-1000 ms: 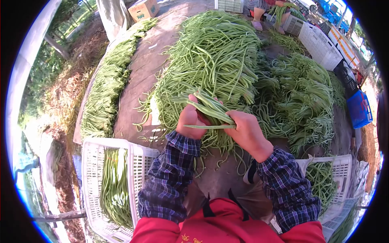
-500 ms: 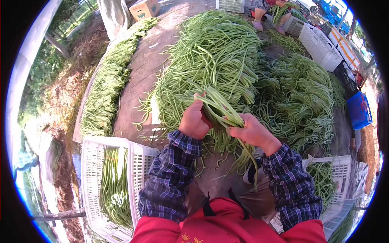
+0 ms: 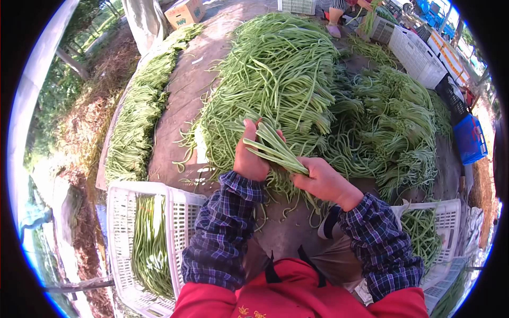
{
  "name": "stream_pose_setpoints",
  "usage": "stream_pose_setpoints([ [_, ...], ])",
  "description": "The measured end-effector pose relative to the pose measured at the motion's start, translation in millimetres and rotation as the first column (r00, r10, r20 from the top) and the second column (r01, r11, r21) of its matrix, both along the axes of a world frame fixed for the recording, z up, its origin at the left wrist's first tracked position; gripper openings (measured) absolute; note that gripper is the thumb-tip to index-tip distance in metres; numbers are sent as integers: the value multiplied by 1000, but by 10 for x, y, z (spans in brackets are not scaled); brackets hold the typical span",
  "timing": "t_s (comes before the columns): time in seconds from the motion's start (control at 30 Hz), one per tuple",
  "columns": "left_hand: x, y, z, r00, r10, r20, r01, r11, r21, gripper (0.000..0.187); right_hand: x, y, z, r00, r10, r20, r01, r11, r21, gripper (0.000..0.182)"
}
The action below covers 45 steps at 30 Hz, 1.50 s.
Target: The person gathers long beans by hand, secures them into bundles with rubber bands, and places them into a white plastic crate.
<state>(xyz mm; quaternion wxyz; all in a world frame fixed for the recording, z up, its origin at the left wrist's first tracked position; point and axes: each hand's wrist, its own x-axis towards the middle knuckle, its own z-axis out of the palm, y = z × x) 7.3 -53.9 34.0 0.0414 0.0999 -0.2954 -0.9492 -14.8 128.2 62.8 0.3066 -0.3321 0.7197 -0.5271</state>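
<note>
A small bunch of green long beans (image 3: 275, 151) spans the space between my two hands, slanting down to the right. My left hand (image 3: 251, 158) cradles its upper part, thumb pointing up and fingertips showing on the far side. At the lower end, my right hand (image 3: 327, 182) pinches the bunch between thumb and curled fingers. Just beyond both hands lies a large heap of long beans (image 3: 281, 69), loose and tangled. The beans' far tips overlap this heap in view.
A white crate (image 3: 183, 220) of straight-laid beans stands at left, another white crate (image 3: 448, 225) with beans at right. Bean rows lie along the left (image 3: 135, 111) and right (image 3: 395, 116). A blue crate (image 3: 469, 139) sits at far right. Another person's foot (image 3: 334, 31) shows at the back.
The bunch has slid or turned in my hands; its long tails no longer hang below my right hand. My right hand has moved slightly down, and my left hand has opened somewhat around the beans.
</note>
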Motion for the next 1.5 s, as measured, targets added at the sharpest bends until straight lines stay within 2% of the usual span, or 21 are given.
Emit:
stream_pose_setpoints([
  [0.13, -3, 10, 43, 996, 82, 48, -81, 996, -25, 43, -3, 46, -131, 1000, 21, 11, -21, 1000, -6, 26],
  [0.27, -16, 45, 45, 994, 24, 104, -27, 999, 27, 48, 71, 101, -31, 1000, 29, -2, -29, 999, 39, 26],
  [0.33, -19, 53, 18, 999, -36, 40, 33, 997, 73, 47, 88, 129, -33, 1000, 16, 0, -16, 999, 34, 25],
  [0.4, -36, 71, 32, 983, -181, 32, 181, 983, -6, 44, 88, 157, -67, 1000, 3, 1, -3, 998, -55, 29],
  [0.43, -21, 147, 39, 992, -121, 30, 124, 982, -144, 38, 86, 163, -64, 1000, 0, 1, 0, 998, -56, 29],
  [0.53, -1, 168, 162, 977, -203, 62, 212, 948, -238, 32, 98, 151, -47, 997, 47, -54, -48, 999, -6, 30],
  [0.6, 16, 129, 192, 973, -201, 111, 222, 948, -229, 25, 109, 141, -36, 990, 57, -125, -52, 998, 43, 28],
  [0.67, -24, 57, 79, 971, -240, 6, 240, 970, -43, 22, 122, 140, -42, 982, 74, -175, -65, 996, 57, 26],
  [0.73, -24, 28, 104, 980, -199, -29, 198, 980, -35, 21, 150, 141, -65, 971, 92, -221, -78, 994, 72, 25],
  [0.8, -17, -4, 140, 986, -164, 0, 164, 985, 53, 18, 181, 129, -98, 964, 78, -255, -77, 997, 13, 24],
  [1.0, -17, -75, 103, 993, -115, 26, 113, 992, 61, 17, 190, 227, -165, 965, 93, -245, -77, 994, 72, 26],
  [1.07, -8, -98, 87, 989, -149, 5, 147, 981, 126, 17, 180, 295, -153, 967, 83, -242, -68, 995, 68, 26],
  [1.23, 24, -115, 76, 986, -141, 92, 132, 987, 94, 16, 190, 441, -134, 974, 71, -214, -50, 994, 98, 26],
  [1.33, 17, -171, 46, 995, -62, 84, 54, 995, 87, 16, 233, 549, -194, 962, 76, -261, -60, 996, 68, 26],
  [1.4, 3, -454, 61, 994, 103, 36, -108, 977, 184, 15, 266, 690, -264, 957, 183, -227, -133, 967, 218, 24],
  [1.43, -1, -628, 68, 993, 113, 14, -113, 960, 256, 16, 275, 774, -298, 958, 179, -224, -129, 967, 218, 24],
  [1.5, 46, -811, 109, 992, 126, -30, -109, 935, 338, 17, 220, 931, -352, 995, -92, 27, 89, 992, 92, 18],
])
